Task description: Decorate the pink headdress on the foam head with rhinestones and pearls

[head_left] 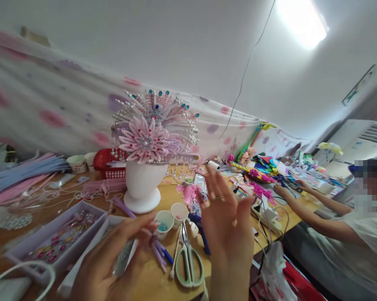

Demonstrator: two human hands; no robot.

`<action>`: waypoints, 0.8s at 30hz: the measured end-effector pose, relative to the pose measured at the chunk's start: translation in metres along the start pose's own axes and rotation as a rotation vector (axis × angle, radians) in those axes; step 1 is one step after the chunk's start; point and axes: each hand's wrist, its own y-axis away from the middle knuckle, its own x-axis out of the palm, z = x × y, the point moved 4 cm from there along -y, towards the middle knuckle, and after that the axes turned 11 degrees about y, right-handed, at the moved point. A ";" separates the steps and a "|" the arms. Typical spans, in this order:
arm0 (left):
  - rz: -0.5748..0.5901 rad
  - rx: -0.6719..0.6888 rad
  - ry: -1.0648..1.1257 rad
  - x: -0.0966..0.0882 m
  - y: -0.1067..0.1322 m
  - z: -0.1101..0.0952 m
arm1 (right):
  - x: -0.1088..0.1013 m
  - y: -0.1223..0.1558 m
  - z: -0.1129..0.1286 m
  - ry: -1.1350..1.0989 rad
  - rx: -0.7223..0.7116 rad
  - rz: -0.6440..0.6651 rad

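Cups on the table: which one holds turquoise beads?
The cup nearest the left hand: turquoise beads show inside. The cup to its right shows none, nor do the two cups by the red basket.

Lots of open air across the top of the frame, with just a thin wire [252, 49] hanging down right of center. Blocked left of center by the tall flower crown [146, 144] on a white head stand [146, 182]. Tight squeeze at lower middle, between left hand [108, 253] and right hand [226, 219], around two cups [178, 207] and scissors [185, 241].
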 end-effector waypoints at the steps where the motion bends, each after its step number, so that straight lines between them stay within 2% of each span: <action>1: -0.013 0.013 0.058 0.006 -0.004 -0.009 | 0.008 0.013 -0.007 -0.099 0.152 0.112; 4: -0.047 0.067 0.109 0.015 -0.011 -0.024 | 0.024 0.049 -0.021 -0.337 0.446 0.396; 7: -0.040 0.195 0.027 0.015 -0.009 -0.027 | 0.030 0.073 -0.027 -0.539 0.624 0.561; 12: 0.047 0.241 -0.087 0.012 0.000 -0.015 | 0.026 0.087 -0.034 -0.757 0.718 0.583; 20: 0.146 0.198 -0.224 0.007 -0.003 -0.005 | 0.008 0.087 -0.054 -0.602 0.800 0.580; 24: 0.193 0.045 -0.039 0.014 0.002 0.003 | 0.001 0.089 -0.062 -0.534 0.857 0.581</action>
